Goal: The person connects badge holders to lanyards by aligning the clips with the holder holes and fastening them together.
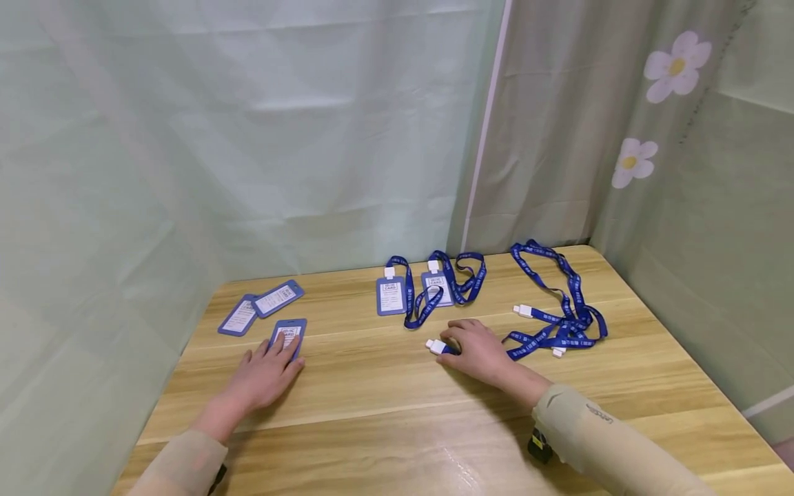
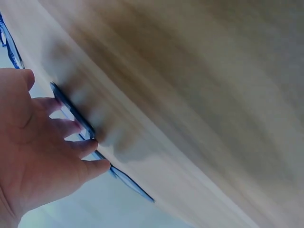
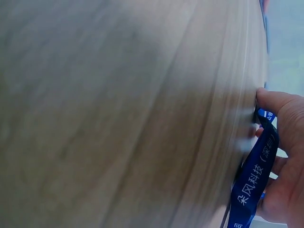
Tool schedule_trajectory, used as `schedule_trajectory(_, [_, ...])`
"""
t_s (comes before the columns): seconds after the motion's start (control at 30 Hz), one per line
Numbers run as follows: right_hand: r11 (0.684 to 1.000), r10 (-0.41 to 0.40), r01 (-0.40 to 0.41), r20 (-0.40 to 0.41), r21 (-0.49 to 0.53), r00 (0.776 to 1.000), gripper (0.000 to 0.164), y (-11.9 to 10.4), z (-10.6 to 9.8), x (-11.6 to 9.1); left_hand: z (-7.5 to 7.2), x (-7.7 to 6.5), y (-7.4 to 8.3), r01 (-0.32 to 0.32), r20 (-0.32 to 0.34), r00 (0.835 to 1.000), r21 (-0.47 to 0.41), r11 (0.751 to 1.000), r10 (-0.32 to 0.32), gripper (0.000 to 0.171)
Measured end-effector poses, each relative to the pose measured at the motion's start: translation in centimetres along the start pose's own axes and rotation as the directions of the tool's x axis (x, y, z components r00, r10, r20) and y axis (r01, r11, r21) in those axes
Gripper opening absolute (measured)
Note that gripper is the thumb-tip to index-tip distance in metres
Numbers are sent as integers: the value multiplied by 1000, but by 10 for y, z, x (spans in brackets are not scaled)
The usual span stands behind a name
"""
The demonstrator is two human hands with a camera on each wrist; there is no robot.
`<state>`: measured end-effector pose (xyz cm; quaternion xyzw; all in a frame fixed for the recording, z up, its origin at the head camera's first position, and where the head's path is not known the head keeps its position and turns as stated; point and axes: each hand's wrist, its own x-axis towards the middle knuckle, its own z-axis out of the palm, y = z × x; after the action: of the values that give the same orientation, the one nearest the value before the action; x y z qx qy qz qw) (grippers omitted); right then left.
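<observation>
My left hand point(image 1: 263, 377) lies with spread, fairly straight fingers over a blue ID card holder point(image 1: 291, 328), its fingertips on the card's face. In the left wrist view that holder point(image 2: 71, 110) shows edge-on beneath the fingers. My right hand point(image 1: 476, 351) pinches a blue lanyard point(image 3: 256, 175) between thumb and fingers, close behind its white clip point(image 1: 438, 346). The clip points left, toward the card holders. From under the right hand the strap runs rightward into a tangle of lanyards point(image 1: 579, 324).
Two more card holders, one point(image 1: 239, 315) partly under the other point(image 1: 278, 299), lie at the back left. At the back middle are two holders point(image 1: 391, 297) point(image 1: 428, 282) with lanyards attached. Another white clip point(image 1: 522, 311) sticks out of the tangle. Curtains point(image 1: 347, 138) hang behind the wooden table point(image 1: 372, 399).
</observation>
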<state>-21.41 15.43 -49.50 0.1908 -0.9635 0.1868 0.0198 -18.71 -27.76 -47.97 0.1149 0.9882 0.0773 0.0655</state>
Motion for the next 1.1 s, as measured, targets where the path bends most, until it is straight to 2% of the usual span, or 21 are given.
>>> schedule_trajectory(0.23, [1000,1,-1,7,-9,1000,52,-1,0,0,1,5,11,-71,-50,996,-36,997,69,58])
schedule_trajectory(0.47, [1000,1,-1,9,-4,1000,53,-2,0,1,6,7,15,-39,-155,987,-33,999,34,66])
schedule_trajectory(0.67, [1000,-2,2,5,-4,1000,53,-1,-1,0,5,10,16,-6,-117,993,22,1000,8,54])
schedule_trajectory(0.8, [1000,-4,4,4,1,1000,53,-1,-2,0,6,14,17,-55,-106,993,49,997,60,49])
schedule_trajectory(0.93, [1000,3,-3,2,1,1000,52,1,-1,0,5,18,20,-113,-74,991,30,993,115,48])
schedule_trajectory(1.1, [1000,-1,1,1,3,1000,52,1,1,0,3,18,23,-142,-65,988,5,990,143,50])
